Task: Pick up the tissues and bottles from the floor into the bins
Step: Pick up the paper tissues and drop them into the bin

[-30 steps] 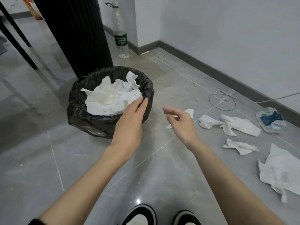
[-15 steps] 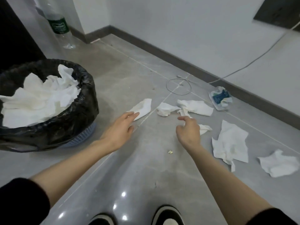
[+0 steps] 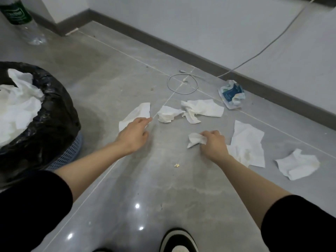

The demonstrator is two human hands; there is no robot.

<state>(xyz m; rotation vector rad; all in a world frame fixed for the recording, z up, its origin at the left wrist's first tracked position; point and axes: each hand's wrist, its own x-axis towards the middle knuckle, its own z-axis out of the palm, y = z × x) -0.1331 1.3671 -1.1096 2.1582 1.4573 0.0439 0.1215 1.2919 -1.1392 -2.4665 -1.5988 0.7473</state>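
White crumpled tissue (image 3: 196, 140), clamped in curled fingers of right hand (image 3: 214, 146) for binning; left hand (image 3: 133, 133), fingers straight, fingertips at flat tissue (image 3: 138, 112).

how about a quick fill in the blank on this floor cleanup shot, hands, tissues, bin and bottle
1. The right hand grips a crumpled ____.
2. The left hand, fingers straight, reaches to a flat tissue and holds ____.
3. The bin is lined with a ____ bag.
4. The bottle by the wall has a ____ label.
Missing words: tissue; nothing; black; green.
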